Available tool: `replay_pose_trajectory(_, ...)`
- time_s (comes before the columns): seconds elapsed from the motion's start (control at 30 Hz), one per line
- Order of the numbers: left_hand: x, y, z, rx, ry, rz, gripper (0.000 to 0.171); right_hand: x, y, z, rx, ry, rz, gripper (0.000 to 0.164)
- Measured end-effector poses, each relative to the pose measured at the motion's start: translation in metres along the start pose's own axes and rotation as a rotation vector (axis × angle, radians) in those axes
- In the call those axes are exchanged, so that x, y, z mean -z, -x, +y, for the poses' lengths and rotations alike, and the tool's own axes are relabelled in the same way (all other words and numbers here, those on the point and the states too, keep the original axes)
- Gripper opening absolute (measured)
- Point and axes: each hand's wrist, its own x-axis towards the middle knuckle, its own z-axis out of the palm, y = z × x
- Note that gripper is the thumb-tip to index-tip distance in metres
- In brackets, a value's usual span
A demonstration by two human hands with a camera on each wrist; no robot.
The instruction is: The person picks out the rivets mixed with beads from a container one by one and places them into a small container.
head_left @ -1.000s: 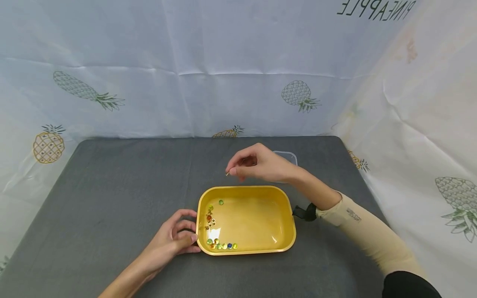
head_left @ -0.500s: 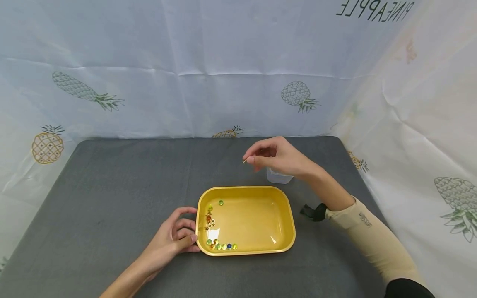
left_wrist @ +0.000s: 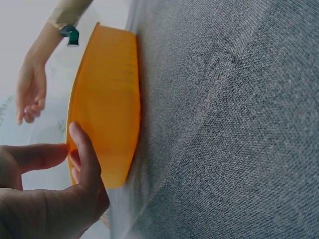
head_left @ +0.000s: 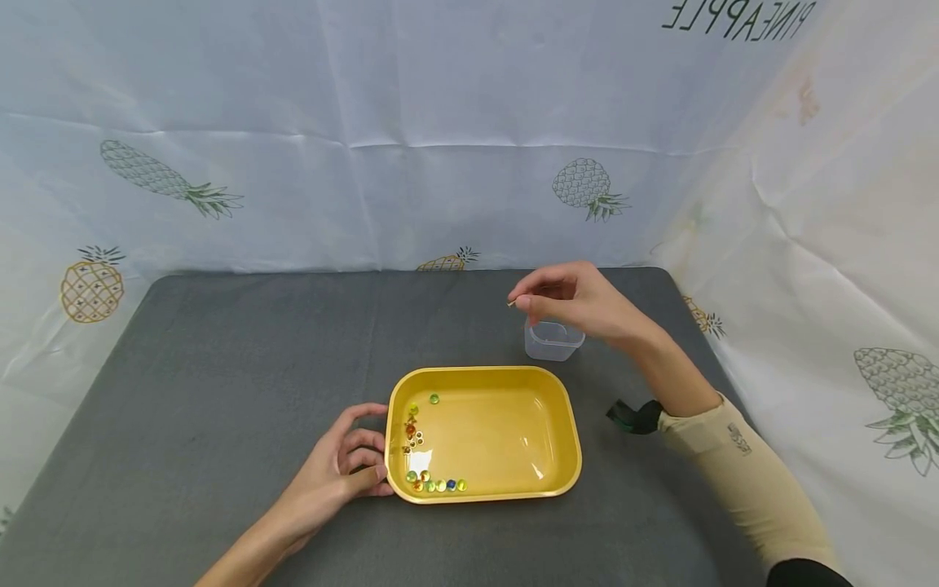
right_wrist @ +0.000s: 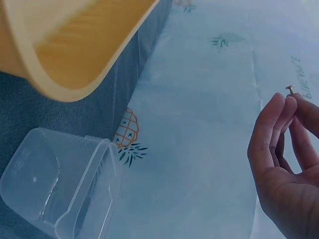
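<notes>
In the head view my left hand [head_left: 336, 466] grips the left rim of a yellow plastic tray [head_left: 502, 436], thumb over the edge and fingers along the outer wall. My right hand [head_left: 583, 302] is raised beyond the tray, at the upper right. Between its thumb and fingertips it pinches a small gold thumbtack [right_wrist: 290, 88], whose flat head and short shank show in the right wrist view. Close below that hand stands a clear plastic container [head_left: 552, 349]. Glass beads [head_left: 442, 486] in green, yellow, amber and blue lie along the tray's left and front sides. Small gold pieces [head_left: 413, 440] lie among them.
A grey cloth [head_left: 257, 367] covers the table under the tray and container. White fabric with pineapple prints [head_left: 469, 187] hangs behind and to the right. A black strap [head_left: 637, 417] hangs from my right sleeve, just right of the tray.
My right hand has moved right and away from me with the thumbtack, from behind the tray to above the clear container, which now shows more. The left hand stays on the tray.
</notes>
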Motion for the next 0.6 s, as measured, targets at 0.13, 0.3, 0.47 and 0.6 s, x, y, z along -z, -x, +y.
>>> replay_pose_trajectory(0.13,-0.001,-0.001,0.0,-0.01,-0.026,0.013,0.082,0.004,0.003,0.006,-0.013,0.014,0.017,0.021)
replay_pose_trajectory(0.3,-0.001,-0.001,-0.001,-0.024,-0.042,0.018,0.081,0.009,0.006,0.015,-0.043,0.021,0.05,0.02)
replay_pose_trajectory(0.47,-0.002,-0.002,-0.002,-0.024,-0.038,0.02,0.08,0.014,0.01,0.022,-0.063,0.007,0.075,0.022)
replay_pose_trajectory(0.6,-0.002,-0.002,-0.003,-0.015,-0.031,0.02,0.079,0.017,0.013,0.026,-0.061,0.0,0.086,0.026)
